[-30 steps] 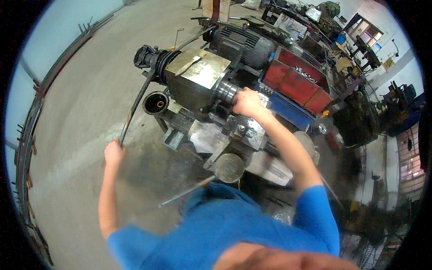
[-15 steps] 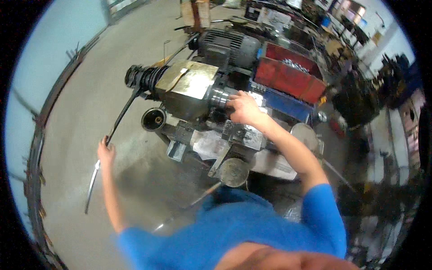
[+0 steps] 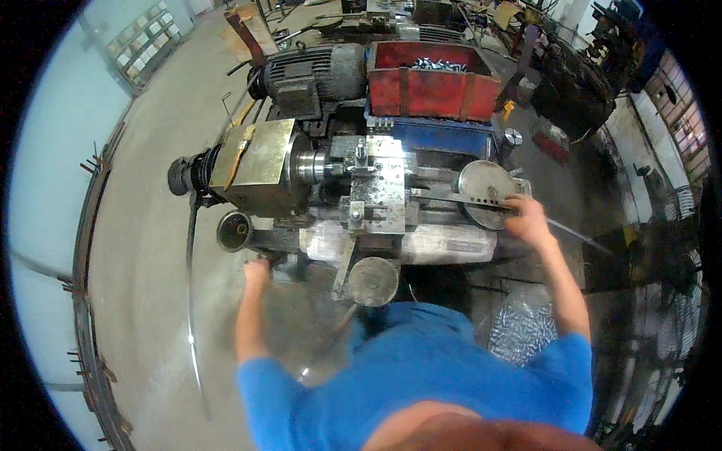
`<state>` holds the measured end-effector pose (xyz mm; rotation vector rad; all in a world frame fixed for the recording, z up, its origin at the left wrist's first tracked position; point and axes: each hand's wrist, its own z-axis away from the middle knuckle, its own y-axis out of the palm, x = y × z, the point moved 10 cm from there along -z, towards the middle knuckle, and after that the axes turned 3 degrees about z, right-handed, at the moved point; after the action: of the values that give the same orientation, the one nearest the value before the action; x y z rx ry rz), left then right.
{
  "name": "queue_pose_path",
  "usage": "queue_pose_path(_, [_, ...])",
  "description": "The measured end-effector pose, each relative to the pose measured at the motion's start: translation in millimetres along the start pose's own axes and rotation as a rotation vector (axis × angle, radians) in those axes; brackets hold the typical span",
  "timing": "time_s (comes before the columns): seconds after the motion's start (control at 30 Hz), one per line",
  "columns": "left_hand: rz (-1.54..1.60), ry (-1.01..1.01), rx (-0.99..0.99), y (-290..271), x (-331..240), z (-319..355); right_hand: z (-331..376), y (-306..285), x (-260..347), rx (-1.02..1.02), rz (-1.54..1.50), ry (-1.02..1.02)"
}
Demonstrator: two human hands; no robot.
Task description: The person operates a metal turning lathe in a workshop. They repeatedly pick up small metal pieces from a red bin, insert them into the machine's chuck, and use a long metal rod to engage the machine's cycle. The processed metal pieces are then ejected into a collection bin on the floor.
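Head view: one lathe-like machine [image 3: 380, 184] is standing before the person.

Right hand [image 3: 528, 219]: the fingers are gripping, narrowly, the outer end of a flat holed bar [image 3: 455, 198], which is lying across a round disc [image 3: 485, 177]; holding the far end is probably giving more leverage.

Left hand [image 3: 257, 272]: it is resting low near a round cup [image 3: 235, 230]; whether it is gripping anything, I cannot tell.

Boxy housing [image 3: 259, 177]: it is carrying a slim yellowish tool [image 3: 237, 159] (its flat top apparently serving as a shelf).

Red bin [image 3: 432, 94]: it is sitting behind, holding small metal pieces [image 3: 436, 65], presumably for containment.

Surface: grey floor [image 3: 150, 263], darkening around the machine.

Room: a pale blue wall [image 3: 45, 203] is running along the left; other machinery [image 3: 575, 98] is crowding the right.
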<state>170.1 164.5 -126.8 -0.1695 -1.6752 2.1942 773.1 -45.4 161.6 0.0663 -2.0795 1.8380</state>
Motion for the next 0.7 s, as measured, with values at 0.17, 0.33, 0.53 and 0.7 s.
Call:
queue_pose_path(0.17, [0.283,-0.148,-0.117,-30,11,29,26,3,-166,-0.122,0.306,0.300])
queue_pose_path(0.33, [0.448,-0.117,0.094,-54,-3,82,80,34,-311,-0.005,0.579,0.625])
queue_pose_path(0.53, [0.924,0.117,0.374,-125,-124,186,123,36,-263,-0.128,0.519,0.631])
queue_pose_path(0.7, [0.730,0.056,0.425,-96,-182,218,215,70,-216,-0.058,0.411,0.676])
